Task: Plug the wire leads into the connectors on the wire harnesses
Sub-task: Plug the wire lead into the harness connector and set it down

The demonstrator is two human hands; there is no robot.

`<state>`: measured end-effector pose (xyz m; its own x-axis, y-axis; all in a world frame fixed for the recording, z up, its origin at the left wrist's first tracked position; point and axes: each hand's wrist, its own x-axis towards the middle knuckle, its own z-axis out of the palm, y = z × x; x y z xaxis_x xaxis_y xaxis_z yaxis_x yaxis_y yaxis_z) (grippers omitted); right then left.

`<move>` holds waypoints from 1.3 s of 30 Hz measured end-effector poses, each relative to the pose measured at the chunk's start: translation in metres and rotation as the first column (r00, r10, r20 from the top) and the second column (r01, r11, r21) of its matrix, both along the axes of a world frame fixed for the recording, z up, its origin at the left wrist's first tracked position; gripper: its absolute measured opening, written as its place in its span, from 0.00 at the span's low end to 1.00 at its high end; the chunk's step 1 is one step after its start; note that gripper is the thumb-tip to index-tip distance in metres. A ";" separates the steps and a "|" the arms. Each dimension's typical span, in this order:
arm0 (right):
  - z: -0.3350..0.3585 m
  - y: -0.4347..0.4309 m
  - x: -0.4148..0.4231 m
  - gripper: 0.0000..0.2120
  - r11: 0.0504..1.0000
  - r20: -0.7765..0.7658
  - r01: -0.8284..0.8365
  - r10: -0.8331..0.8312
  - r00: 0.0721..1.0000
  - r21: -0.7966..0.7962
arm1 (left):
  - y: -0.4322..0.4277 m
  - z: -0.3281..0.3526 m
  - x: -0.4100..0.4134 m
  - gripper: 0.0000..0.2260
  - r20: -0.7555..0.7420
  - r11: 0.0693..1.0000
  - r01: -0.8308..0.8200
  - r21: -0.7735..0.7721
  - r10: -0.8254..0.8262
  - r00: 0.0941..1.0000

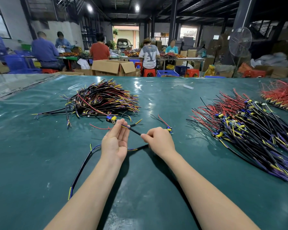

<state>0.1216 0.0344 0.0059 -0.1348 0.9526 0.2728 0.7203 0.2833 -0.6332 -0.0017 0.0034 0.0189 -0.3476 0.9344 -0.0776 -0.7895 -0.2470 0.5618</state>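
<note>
Two hands are handling one black cable [134, 130] over the green table [163, 100], the right hand [159, 140] pinching it and the left hand [114, 143] lying with straight fingers [118, 129] under its leads [125, 126], which seem not plugged yet, while a left wire pile [103, 98] and a right wire pile [244, 125] are waiting aside, blocking nothing.

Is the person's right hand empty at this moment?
No, the right hand pinches a black cable whose other end, with yellow and blue leads, lies across the left hand.
</note>
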 end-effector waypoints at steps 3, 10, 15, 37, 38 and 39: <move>-0.001 -0.001 0.004 0.19 1.000 0.003 0.021 -0.021 1.000 0.014 | 0.000 0.001 -0.001 0.06 0.004 1.000 0.003 0.012 -0.004 1.000; -0.005 -0.002 0.013 0.10 0.987 -0.064 -0.145 0.149 0.987 0.066 | 0.001 0.004 -0.012 0.07 0.101 0.999 -0.052 0.001 0.052 0.994; -0.004 0.001 0.007 0.14 0.998 0.110 0.048 -0.053 0.993 0.049 | 0.001 0.000 -0.004 0.07 -0.010 0.999 -0.046 -0.017 0.046 0.999; -0.001 0.004 0.029 0.12 0.863 -0.721 -0.427 0.113 0.683 -0.269 | 0.003 0.001 -0.035 0.06 0.183 0.990 -0.136 -0.045 0.142 0.973; 0.000 0.004 0.030 0.12 0.861 -0.739 -0.426 0.093 0.668 -0.277 | 0.003 0.001 -0.036 0.06 0.186 0.990 -0.136 -0.044 0.142 0.972; 0.001 0.003 0.031 0.11 0.857 -0.748 -0.429 0.080 0.659 -0.286 | 0.003 0.001 -0.037 0.07 0.186 0.990 -0.135 -0.042 0.140 0.972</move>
<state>0.1529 0.0377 0.0069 -0.3290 0.9443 -0.0084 -0.0385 -0.0223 -0.9990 -0.0385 0.0065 0.0198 -0.4492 0.8751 -0.1801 -0.8414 -0.3465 0.4147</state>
